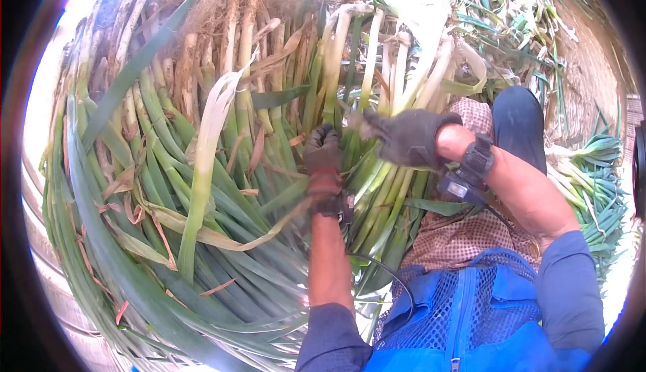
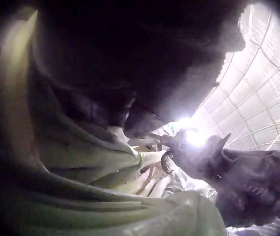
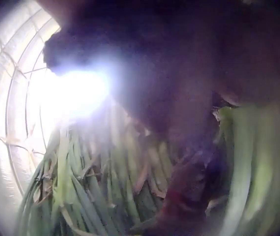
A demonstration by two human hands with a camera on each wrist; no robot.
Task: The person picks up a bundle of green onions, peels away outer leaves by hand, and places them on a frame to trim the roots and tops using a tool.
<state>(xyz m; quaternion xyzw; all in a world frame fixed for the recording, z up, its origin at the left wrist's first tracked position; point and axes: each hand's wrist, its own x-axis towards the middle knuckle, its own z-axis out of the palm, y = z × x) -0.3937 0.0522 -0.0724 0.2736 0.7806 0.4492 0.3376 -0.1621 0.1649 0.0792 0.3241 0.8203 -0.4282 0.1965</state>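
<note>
My gloved left hand (image 1: 323, 150) is curled round a leek among many stalks at the middle of the head view. In the left wrist view the leek's green leaves (image 2: 91, 152) spread close to the camera and narrow to a pale stem. My gloved right hand (image 1: 407, 136), blurred, is just right of it. Its fingertips pinch at the pale end of that stem, where a brownish, blurred tuft (image 1: 355, 125) shows. The right wrist view is mostly dark glove, with the red-cuffed left hand (image 3: 186, 196) below.
A large pile of leeks (image 1: 161, 123), roots away from me, fills the left. A pale peeled leaf (image 1: 205, 150) lies over it. Pale-stemmed leeks (image 1: 400, 62) stand beside my right hand. Leaf scraps (image 1: 498, 8) cover the back right, and trimmed leeks (image 1: 595, 177) lie at far right.
</note>
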